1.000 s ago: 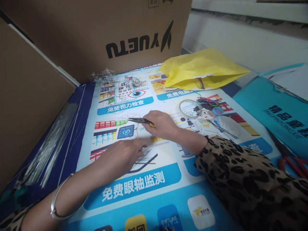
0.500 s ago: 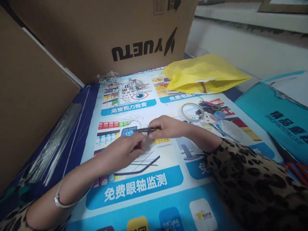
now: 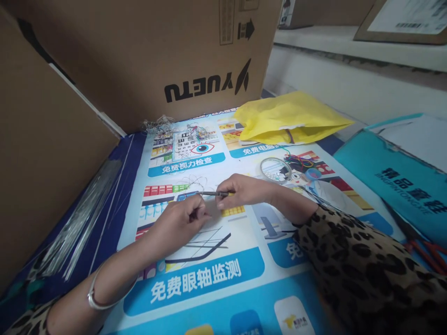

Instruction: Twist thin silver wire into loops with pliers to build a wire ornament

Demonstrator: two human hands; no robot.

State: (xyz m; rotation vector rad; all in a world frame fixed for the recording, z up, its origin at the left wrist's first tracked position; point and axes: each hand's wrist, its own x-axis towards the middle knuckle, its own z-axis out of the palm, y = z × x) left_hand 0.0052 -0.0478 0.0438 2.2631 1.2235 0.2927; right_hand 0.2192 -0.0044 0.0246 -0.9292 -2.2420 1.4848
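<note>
My right hand (image 3: 240,190) is closed around small dark pliers (image 3: 209,193) with a bit of yellow on the handle. The tool's thin jaws point left, over the fingers of my left hand (image 3: 183,218). That hand is curled, thumb against fingers, and what it pinches is too small to make out. Thin wire loops (image 3: 195,182) show just behind the jaws, above the printed sheet (image 3: 240,165). A clear round dish (image 3: 275,170) with tiny pieces lies behind my right hand, beside colored cords (image 3: 300,161).
Large cardboard boxes (image 3: 139,56) rise at the back and left. A yellow bag (image 3: 293,118) lies at the back right, a teal box (image 3: 394,172) at the right. Bundled clear strands (image 3: 84,218) lie left, tangled wire (image 3: 159,124) at the back, red-handled scissors (image 3: 426,253) far right.
The camera view has tilted up slightly, so most things sit lower in the picture. My left hand has turned a little, and the pliers remain in my right hand.
</note>
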